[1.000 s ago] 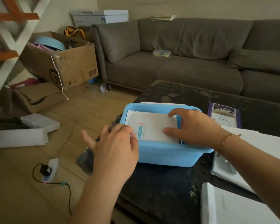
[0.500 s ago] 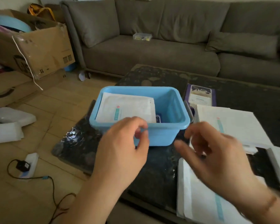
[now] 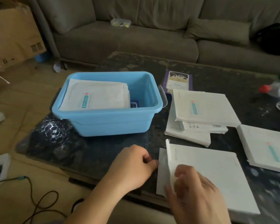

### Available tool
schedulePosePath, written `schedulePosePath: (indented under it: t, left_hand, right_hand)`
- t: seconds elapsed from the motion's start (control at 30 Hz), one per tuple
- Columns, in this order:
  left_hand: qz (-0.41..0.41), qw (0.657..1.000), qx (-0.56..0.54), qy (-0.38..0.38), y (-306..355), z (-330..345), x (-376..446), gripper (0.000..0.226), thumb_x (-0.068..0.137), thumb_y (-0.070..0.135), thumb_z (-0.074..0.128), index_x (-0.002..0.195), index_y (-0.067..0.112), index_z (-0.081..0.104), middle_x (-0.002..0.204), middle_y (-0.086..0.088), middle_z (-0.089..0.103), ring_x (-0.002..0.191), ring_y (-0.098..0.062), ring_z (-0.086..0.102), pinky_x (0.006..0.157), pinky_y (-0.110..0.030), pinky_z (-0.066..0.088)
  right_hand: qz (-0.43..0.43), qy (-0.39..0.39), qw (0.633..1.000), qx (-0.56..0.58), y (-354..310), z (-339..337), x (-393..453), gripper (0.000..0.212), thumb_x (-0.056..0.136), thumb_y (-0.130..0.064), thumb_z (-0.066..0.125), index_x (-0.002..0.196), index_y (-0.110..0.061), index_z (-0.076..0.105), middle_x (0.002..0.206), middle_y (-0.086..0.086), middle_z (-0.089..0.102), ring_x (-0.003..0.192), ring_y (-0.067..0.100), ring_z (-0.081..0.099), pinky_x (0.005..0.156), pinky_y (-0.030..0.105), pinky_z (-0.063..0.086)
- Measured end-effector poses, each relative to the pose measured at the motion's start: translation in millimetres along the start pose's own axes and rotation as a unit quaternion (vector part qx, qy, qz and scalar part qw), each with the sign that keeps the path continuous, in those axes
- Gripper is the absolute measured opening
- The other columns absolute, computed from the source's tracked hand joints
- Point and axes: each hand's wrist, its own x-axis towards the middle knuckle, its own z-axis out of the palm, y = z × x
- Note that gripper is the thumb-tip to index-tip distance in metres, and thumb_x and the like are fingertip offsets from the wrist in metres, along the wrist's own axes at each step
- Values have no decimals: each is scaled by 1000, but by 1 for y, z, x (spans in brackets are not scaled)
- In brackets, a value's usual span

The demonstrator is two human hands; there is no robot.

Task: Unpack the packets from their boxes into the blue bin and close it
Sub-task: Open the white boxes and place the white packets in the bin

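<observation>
I see both hands off the bin [image 3: 107, 125] now | left hand [image 3: 132, 165] pinches near box [image 3: 205, 177] flap edge | right hand [image 3: 194, 191] grips its flap | packets [image 3: 97, 96] stay in bin, lid off

Light blue bin [image 3: 107, 122], plain all over, grey handle [image 3: 162, 96] on its right end. Inside the bin, white packets [image 3: 97, 97] carrying a teal stripe and a small red mark. Right of the bin, white boxes [image 3: 204, 107] with the same teal stripe and red mark. Behind those, a purple packet [image 3: 176, 81] with a cream panel. Under the bin, a black table [image 3: 116, 151], mottled with pale flecks. Beyond the bin, a grey-brown sofa [image 3: 136, 38]; left of it, a brown carton [image 3: 13, 34]
</observation>
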Motion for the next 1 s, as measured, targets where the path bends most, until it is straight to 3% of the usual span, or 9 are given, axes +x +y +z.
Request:
schedulePosePath:
  t: [0.13,0.23,0.43,0.53,0.63,0.73,0.8,0.9,1.0]
  left_hand:
    - [-13,997,-62,-37,6,8,0,41,95,48,55,79,14,69,64,-7,71,43,-9,63,48,-20,47]
    - [-14,995,-92,-35,12,14,0,42,94,48,58,79,11,70,65,-7,72,43,-10,64,44,-19,46]
    - [-22,994,-103,-39,21,20,1,27,88,44,69,79,18,66,58,4,67,41,-4,61,40,-12,40]
    - [-20,989,-131,-62,16,17,3,11,92,35,65,85,26,66,75,9,71,61,-1,68,47,-12,43]
    - [-72,954,-279,-84,12,2,2,17,93,18,56,94,24,72,90,10,77,82,-6,73,63,-21,54]
    - [-116,901,-413,-69,3,-14,1,29,90,5,45,88,10,74,86,-5,78,83,-21,74,77,-35,53]
    - [-135,878,-457,-52,-3,-23,-1,35,88,4,43,77,11,76,81,-10,77,79,-25,72,75,-36,51]
    - [-125,880,-458,-12,-11,-39,-2,32,79,10,50,63,13,78,74,-14,75,78,-33,69,77,-39,50]
    - [-96,879,-464,51,-19,-62,-6,25,53,13,55,63,8,77,72,-20,72,73,-37,67,76,-38,50]
  right_hand:
    - [78,44,987,132,5,0,-10,33,78,-22,59,97,-37,37,59,-8,56,46,9,50,48,20,41]
    - [92,61,978,177,4,0,-9,36,78,-17,58,99,-37,36,55,-4,54,41,11,45,45,14,36]
    - [111,82,968,209,1,-2,-10,36,75,-16,58,93,-39,37,54,-4,57,40,14,46,43,18,37]
    - [110,89,967,212,0,-4,-9,37,76,-15,57,93,-40,37,54,-1,56,38,15,43,42,17,34]
    - [120,112,958,237,3,-7,-7,36,79,-10,56,93,-39,39,54,3,55,35,20,41,40,22,32]
    - [132,122,953,244,6,-10,-4,36,80,-9,56,93,-39,40,52,6,54,33,25,40,37,25,31]
    - [136,127,954,237,7,-11,-2,35,76,-13,54,92,-41,40,52,6,53,34,26,40,38,27,32]
    - [147,127,954,229,6,-14,0,32,75,-14,53,93,-38,40,54,6,56,38,25,45,43,30,36]
    - [152,133,952,232,6,-20,1,30,74,-14,52,93,-35,39,59,10,58,42,23,46,47,31,38]
